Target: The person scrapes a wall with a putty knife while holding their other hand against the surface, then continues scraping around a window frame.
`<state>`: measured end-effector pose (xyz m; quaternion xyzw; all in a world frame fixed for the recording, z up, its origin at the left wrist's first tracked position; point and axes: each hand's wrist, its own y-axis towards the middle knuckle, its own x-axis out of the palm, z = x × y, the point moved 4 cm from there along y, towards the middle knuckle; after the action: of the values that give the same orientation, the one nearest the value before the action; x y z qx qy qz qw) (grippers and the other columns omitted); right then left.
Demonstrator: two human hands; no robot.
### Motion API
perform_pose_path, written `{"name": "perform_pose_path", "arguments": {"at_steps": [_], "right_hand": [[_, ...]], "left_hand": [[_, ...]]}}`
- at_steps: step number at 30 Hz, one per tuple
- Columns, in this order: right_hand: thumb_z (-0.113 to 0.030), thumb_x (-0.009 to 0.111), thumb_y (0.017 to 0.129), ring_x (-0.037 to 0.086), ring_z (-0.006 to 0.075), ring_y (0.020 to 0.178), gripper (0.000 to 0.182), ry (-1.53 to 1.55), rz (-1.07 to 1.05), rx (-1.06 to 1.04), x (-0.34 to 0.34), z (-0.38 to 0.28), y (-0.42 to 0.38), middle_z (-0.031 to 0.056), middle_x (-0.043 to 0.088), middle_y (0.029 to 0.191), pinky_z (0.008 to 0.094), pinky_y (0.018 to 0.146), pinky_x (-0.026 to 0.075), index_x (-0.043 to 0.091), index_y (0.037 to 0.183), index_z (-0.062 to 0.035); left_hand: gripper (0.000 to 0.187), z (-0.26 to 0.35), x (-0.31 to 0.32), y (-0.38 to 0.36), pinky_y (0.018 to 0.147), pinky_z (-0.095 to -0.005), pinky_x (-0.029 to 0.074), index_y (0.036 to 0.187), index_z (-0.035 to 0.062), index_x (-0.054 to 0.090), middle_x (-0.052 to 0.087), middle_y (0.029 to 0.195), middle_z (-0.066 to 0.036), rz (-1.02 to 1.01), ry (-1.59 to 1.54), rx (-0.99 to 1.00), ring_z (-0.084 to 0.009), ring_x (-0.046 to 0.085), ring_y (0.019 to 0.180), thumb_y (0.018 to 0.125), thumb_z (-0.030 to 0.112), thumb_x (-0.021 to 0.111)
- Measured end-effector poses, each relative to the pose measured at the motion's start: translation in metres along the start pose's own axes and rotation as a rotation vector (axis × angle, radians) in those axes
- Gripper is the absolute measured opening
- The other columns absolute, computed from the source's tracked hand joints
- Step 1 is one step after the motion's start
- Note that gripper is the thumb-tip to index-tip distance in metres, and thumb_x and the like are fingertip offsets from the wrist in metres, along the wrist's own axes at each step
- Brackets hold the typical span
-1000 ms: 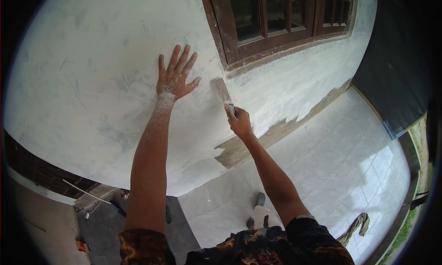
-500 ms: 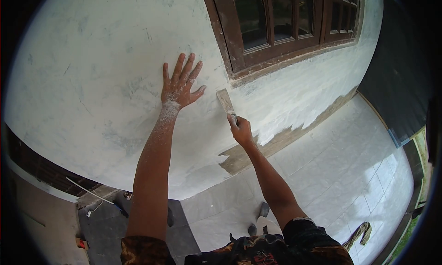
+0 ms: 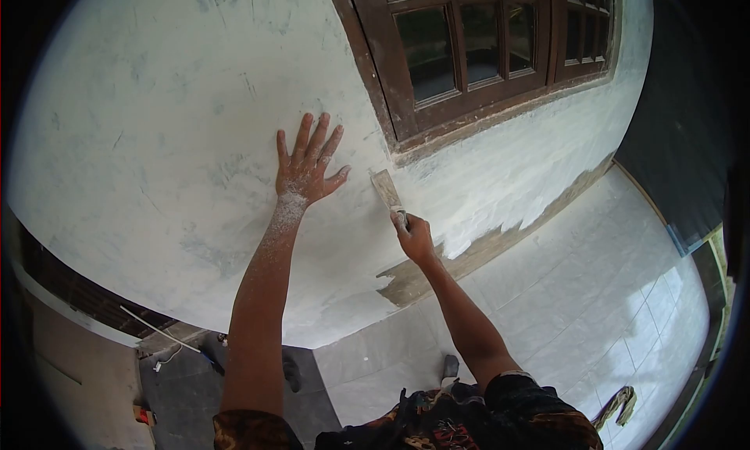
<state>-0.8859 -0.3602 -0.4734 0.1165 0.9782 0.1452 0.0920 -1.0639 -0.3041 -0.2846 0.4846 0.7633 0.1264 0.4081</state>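
My left hand (image 3: 306,169) lies against the white-coated wall (image 3: 180,130) with its fingers spread, and pale dust covers the wrist. To its right, my right hand (image 3: 414,237) grips a putty knife (image 3: 386,191) by the handle. The knife's flat, smeared blade points up and left, overlapping the wall just below the lower left corner of the brown window frame (image 3: 391,133). Lower on the wall, a bare grey-brown strip (image 3: 453,272) shows under the ragged edge of the white coat.
Light tiles (image 3: 539,317) cover the floor at the wall's foot, with dark tiles (image 3: 183,395) at lower left. A long white pole (image 3: 156,327) leans there. A crumpled cloth (image 3: 617,407) lies at lower right, and a dark sheet (image 3: 676,130) hangs at the right.
The view has tilted so that wall, window and both hands sit slightly lower. My left hand stays flat on the wall; the putty knife stays near the window corner.
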Motion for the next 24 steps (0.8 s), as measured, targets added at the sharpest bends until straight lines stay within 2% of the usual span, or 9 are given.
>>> {"name": "perform_pose_path", "arguments": {"at_steps": [2, 11, 13, 17, 19, 20, 22, 24], "right_hand": [[-0.038, 0.057, 0.094, 0.042, 0.0244, 0.047, 0.049, 0.039, 0.017, -0.034, 0.002, -0.007, 0.008, 0.0186, 0.05, 0.053, 0.0394, 0.051, 0.038, 0.057, 0.071, 0.0052], [-0.037, 0.059, 0.093, 0.046, 0.0258, 0.047, 0.047, -0.002, -0.026, 0.055, -0.002, -0.003, 0.005, 0.0203, 0.052, 0.055, 0.0393, 0.052, 0.039, 0.058, 0.071, 0.0053], [-0.036, 0.059, 0.093, 0.046, 0.0269, 0.047, 0.046, 0.006, -0.002, -0.019, 0.0, -0.023, 0.013, 0.0205, 0.052, 0.055, 0.0397, 0.052, 0.039, 0.058, 0.071, 0.0051], [-0.035, 0.06, 0.092, 0.046, 0.0287, 0.047, 0.045, 0.019, 0.032, -0.044, -0.002, -0.012, 0.006, 0.0206, 0.053, 0.055, 0.04, 0.052, 0.04, 0.058, 0.072, 0.0048], [-0.035, 0.058, 0.094, 0.032, 0.013, 0.052, 0.046, 0.034, 0.045, -0.013, -0.002, -0.003, -0.001, 0.0103, 0.04, 0.051, 0.0336, 0.048, 0.033, 0.054, 0.069, 0.0039], [-0.035, 0.058, 0.094, 0.032, 0.013, 0.052, 0.046, 0.036, 0.047, -0.011, 0.001, 0.0, 0.0, 0.0103, 0.04, 0.051, 0.0336, 0.048, 0.033, 0.054, 0.069, 0.0039], [-0.034, 0.059, 0.093, 0.046, 0.0278, 0.046, 0.044, 0.028, 0.059, -0.087, 0.0, -0.014, 0.006, 0.0206, 0.051, 0.055, 0.0398, 0.05, 0.039, 0.058, 0.072, 0.005], [-0.035, 0.059, 0.093, 0.046, 0.0274, 0.046, 0.045, 0.03, 0.046, -0.08, -0.001, -0.02, 0.015, 0.0205, 0.051, 0.055, 0.04, 0.05, 0.039, 0.058, 0.072, 0.0051]], "left_hand": [[0.088, -0.001, 0.001, 0.0, 0.112, -0.0647, 0.001, 0.148, 0.0298, 0.026, 0.011, 0.158, -0.003, -0.01, -0.031, -0.004, -0.0257, 0.005, 0.146, 0.077, 0.068, 0.059], [0.088, -0.001, 0.0, 0.0, 0.113, -0.064, 0.003, 0.148, 0.0298, 0.026, 0.013, 0.158, -0.003, 0.015, -0.02, -0.004, -0.0258, 0.006, 0.146, 0.076, 0.067, 0.061], [0.089, 0.0, 0.0, 0.002, 0.113, -0.0641, 0.003, 0.148, 0.0298, 0.026, 0.013, 0.158, -0.003, 0.018, -0.02, -0.007, -0.0258, 0.006, 0.146, 0.076, 0.067, 0.061], [0.09, 0.0, -0.002, 0.001, 0.113, -0.0642, 0.003, 0.148, 0.0296, 0.025, 0.013, 0.158, -0.003, 0.028, -0.021, -0.008, -0.026, 0.006, 0.146, 0.075, 0.066, 0.062], [0.089, 0.0, -0.002, 0.001, 0.113, -0.0641, 0.003, 0.148, 0.0296, 0.025, 0.013, 0.158, -0.003, 0.024, -0.023, -0.01, -0.026, 0.006, 0.146, 0.075, 0.066, 0.061], [0.089, 0.0, -0.001, 0.0, 0.113, -0.0641, 0.003, 0.148, 0.0295, 0.025, 0.012, 0.158, -0.003, 0.016, -0.029, -0.012, -0.026, 0.006, 0.146, 0.075, 0.066, 0.061], [0.089, -0.001, -0.001, 0.001, 0.113, -0.064, 0.003, 0.148, 0.0294, 0.026, 0.013, 0.158, -0.003, 0.022, -0.025, -0.007, -0.0259, 0.006, 0.146, 0.076, 0.066, 0.061], [0.088, 0.001, 0.0, -0.002, 0.113, -0.0639, 0.003, 0.148, 0.0293, 0.027, 0.013, 0.158, -0.003, 0.017, -0.019, -0.006, -0.0259, 0.006, 0.146, 0.076, 0.066, 0.061]]}}
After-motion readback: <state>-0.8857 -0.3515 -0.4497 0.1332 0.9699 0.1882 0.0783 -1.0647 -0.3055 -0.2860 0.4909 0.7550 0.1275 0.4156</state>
